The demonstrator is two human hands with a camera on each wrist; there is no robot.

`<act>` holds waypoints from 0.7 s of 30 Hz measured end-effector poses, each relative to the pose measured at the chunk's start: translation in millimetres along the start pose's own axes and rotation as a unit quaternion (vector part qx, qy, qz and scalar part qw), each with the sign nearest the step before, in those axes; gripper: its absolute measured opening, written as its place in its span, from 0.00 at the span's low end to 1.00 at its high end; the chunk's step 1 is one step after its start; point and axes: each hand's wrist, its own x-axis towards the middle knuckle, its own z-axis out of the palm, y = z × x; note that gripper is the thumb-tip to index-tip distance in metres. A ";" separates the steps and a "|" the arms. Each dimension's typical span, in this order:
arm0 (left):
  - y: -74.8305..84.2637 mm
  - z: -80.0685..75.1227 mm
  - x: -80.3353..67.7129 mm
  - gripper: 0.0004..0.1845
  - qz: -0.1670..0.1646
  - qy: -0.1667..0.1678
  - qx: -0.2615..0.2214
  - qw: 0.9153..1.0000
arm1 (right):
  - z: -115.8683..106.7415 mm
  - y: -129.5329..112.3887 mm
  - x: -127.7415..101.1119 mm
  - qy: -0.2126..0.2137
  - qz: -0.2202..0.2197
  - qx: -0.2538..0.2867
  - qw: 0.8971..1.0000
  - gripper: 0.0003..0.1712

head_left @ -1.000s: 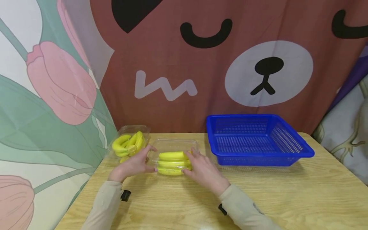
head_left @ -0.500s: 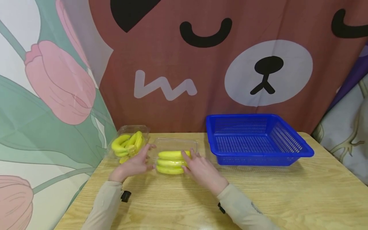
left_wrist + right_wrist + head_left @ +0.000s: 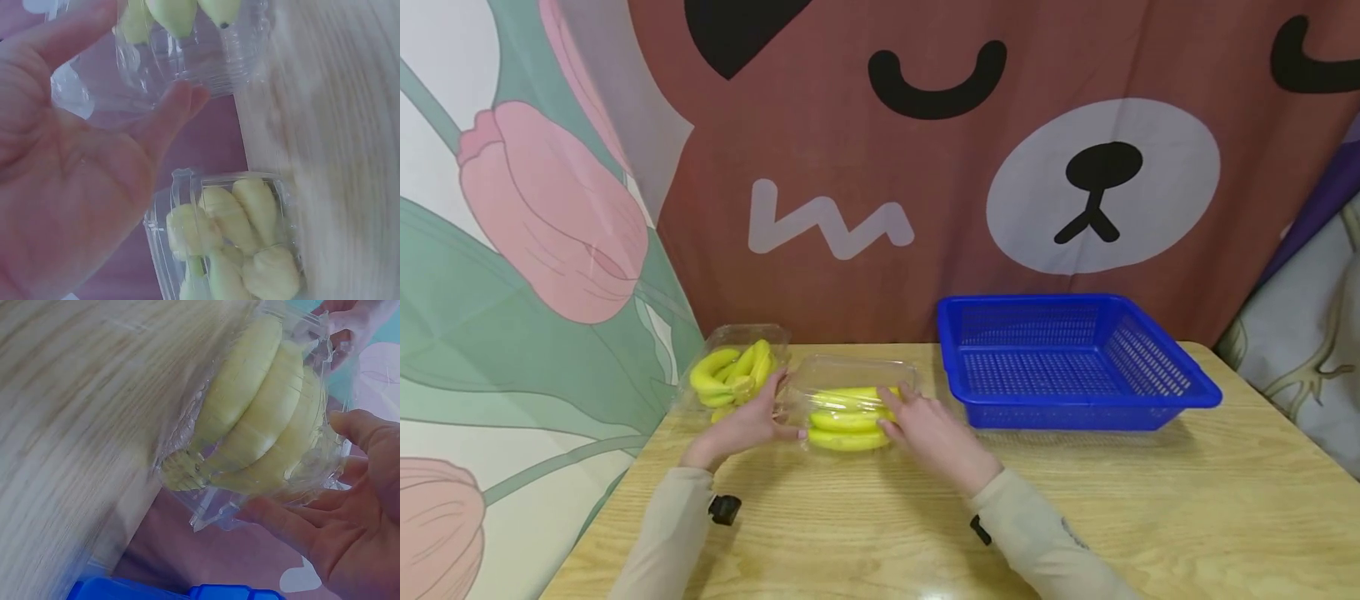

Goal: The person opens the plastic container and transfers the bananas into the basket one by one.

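On a wooden table (image 3: pixel 850 533), yellow bananas (image 3: pixel 848 439) in a clear plastic clamshell (image 3: pixel 848 400) lie lengthwise left to right between the right hand (image 3: pixel 936 435), nearer them, its parted fingers (image 3: pixel 278 522) touching the clamshell's right end, and the left hand (image 3: pixel 747 427), spread wide at the left end.

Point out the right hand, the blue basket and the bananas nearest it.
Right hand (image 3: pixel 938 435): head view, back of hand.
Blue basket (image 3: pixel 1032 372): head view, mesh floor.
Bananas (image 3: pixel 267 415): right wrist view, middle banana.
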 end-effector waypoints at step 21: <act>-2.8 3.7 0.0 0.63 -0.007 -0.052 0.031 0.998 | -19.3 10.2 1.2 -0.037 0.034 0.087 0.995 0.26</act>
